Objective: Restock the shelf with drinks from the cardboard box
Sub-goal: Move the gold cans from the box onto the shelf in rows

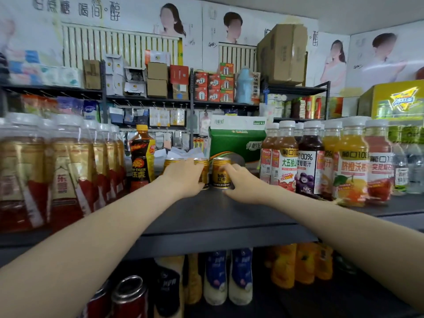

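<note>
Three gold cans stand at the back of the dark shelf (229, 216). My left hand (183, 177) wraps round the middle gold can (205, 166) and hides most of it; another gold can (171, 162) peeks out behind that hand. My right hand (243, 184) grips the right gold can (220, 172) from its right side, its red-and-blue label facing me. Both arms reach forward over the shelf. The cardboard box is not in view.
Rows of red-and-gold bottles (64, 171) fill the shelf's left side, with a dark orange-capped bottle (141, 157) beside the cans. Juice bottles (353, 166) line the right. A green carton (236, 143) stands behind. Cans and bottles (218, 278) fill the lower shelf.
</note>
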Available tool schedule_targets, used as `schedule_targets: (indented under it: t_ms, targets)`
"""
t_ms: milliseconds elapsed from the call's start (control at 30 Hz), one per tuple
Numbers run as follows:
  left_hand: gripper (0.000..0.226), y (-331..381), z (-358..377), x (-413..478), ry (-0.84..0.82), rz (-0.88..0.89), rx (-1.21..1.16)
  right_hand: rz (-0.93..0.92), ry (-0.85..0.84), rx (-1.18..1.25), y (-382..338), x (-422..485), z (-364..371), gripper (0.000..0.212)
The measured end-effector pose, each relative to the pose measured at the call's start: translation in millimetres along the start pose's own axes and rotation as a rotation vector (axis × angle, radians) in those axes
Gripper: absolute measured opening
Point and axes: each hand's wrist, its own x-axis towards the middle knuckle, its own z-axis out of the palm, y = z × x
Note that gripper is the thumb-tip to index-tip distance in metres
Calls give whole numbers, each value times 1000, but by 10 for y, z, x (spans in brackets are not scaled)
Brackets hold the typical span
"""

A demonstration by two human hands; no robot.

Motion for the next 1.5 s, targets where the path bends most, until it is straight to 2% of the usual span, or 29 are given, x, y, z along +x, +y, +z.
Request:
schedule_targets:
  t_ms: [100, 200, 267, 367, 500, 767, 900, 1200, 1367, 1500]
  targets:
    - [38, 119, -167, -399, -11, -21, 55, -80, 8, 49, -262, -323, -51, 45]
    - [38, 307, -359, -905, 36, -72, -48, -192, 121, 8, -531, -703, -115, 35]
    - [38, 432, -467, -1300, 78, -115, -148, -268, 204, -24, -707, -998, -104, 35]
    - [38, 604, -536, -1984, 170, -196, -277, -342, 245, 167, -1022, -1473, 22, 33]
    - [39, 753, -422, -3018, 221, -323, -313, -431, 198, 364, -1556, -2037, 382, 35]
    - [41, 565, -23, -4967, -72, -743, -275, -605, -138, 567, -2790, -2706, 1385, 32]
    - [41, 426, 77, -5816, -213, -944, -267, -671, -346, 582, -3470, -2873, 1783, 39]
    - [44, -102, 166, -7809, -406, -1347, -283, -831, -747, 533, -5266, -3128, 2706, 45]
    - [45, -605, 169, -8685, -538, -1472, -317, -850, -885, 456, -6111, -3303, 3308, 53]
    - [47, -1032, 321, -9072, -629, -1467, -365, -781, -961, 428, -6461, -3304, 3749, 56]
